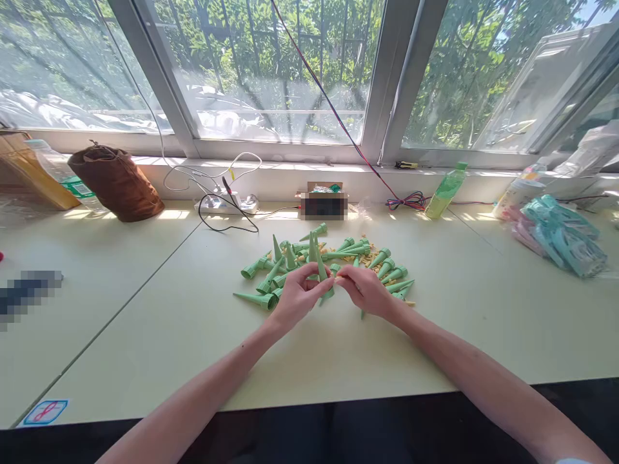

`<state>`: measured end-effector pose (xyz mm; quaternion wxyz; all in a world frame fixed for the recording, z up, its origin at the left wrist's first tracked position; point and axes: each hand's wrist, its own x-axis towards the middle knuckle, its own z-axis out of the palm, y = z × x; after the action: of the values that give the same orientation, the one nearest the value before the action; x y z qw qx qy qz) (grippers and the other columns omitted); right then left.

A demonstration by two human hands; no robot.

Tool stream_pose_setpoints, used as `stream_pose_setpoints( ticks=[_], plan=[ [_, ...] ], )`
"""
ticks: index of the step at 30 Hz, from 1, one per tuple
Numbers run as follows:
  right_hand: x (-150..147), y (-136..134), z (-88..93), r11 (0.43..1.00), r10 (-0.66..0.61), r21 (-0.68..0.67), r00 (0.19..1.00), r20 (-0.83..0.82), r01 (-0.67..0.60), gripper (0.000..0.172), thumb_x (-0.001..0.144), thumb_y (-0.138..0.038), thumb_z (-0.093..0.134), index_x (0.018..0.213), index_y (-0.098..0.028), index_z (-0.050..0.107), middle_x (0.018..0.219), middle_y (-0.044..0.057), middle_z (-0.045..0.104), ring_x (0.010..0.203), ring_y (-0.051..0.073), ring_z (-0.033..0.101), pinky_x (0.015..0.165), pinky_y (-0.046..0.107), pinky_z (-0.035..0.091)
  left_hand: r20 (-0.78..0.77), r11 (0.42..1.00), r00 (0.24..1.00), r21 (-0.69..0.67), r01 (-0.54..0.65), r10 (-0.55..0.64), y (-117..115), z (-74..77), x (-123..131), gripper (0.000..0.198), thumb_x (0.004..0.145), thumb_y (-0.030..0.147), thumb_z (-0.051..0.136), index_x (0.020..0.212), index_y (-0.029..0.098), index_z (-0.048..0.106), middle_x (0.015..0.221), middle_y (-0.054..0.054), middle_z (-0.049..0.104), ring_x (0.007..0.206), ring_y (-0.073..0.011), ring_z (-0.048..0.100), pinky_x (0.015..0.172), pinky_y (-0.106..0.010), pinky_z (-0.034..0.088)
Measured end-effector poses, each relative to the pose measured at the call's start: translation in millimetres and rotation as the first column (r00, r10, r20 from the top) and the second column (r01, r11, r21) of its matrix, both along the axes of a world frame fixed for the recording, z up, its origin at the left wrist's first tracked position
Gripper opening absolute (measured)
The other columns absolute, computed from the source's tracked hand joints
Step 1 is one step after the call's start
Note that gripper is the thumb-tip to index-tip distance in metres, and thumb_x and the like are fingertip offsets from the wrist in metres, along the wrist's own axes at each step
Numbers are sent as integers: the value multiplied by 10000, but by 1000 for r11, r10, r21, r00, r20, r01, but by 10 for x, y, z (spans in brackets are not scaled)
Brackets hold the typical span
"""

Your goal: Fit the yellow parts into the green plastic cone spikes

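My left hand [300, 293] is closed around a green plastic spike [322, 265], a tapered cone with its tip pointing up. Close beside it, my right hand [366, 290] pinches a small pale-yellow piece [337, 278] near the spike's side; whether the two touch is hard to make out. Around both hands lies a loose pile of similar green spikes [265, 301], some standing on their wide ends and others on their sides. Small yellow pieces [376, 263] are scattered among them, mostly behind my right hand.
Behind the pile stands a small box [325, 187], partly blurred. A power strip [220, 203] with cables is to its left, near a brown drawstring bag [116, 183]. Rightward are a green bottle [445, 190] and teal plastic packaging [563, 235]. Windows line the back.
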<state>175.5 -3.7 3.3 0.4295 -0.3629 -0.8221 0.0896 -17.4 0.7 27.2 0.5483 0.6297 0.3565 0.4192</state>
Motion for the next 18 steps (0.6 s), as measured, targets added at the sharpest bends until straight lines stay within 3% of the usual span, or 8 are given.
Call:
stream_pose_setpoints(
  ticks=[11, 18],
  plan=[
    [-7, -7, 1, 999, 9, -43, 1000, -5, -9, 200, 1011, -283, 416, 847, -201, 496, 634, -40, 487, 525, 97, 382, 530, 217, 305, -44, 981, 998, 191, -42, 51, -26, -59, 6, 226, 842, 387, 681, 907, 184, 607, 532, 73, 326, 461, -56, 281, 434, -202, 210],
    [2, -15, 15, 999, 17, -47, 1000, 5, -16, 201, 1014, -285, 398, 849, -202, 477, 639, -40, 466, 536, 103, 378, 541, 220, 303, -85, 943, 990, 324, -76, 109, -28, -72, 21, 183, 852, 345, 664, 872, 180, 588, 606, 56, 398, 473, -49, 277, 442, -205, 245]
  ],
)
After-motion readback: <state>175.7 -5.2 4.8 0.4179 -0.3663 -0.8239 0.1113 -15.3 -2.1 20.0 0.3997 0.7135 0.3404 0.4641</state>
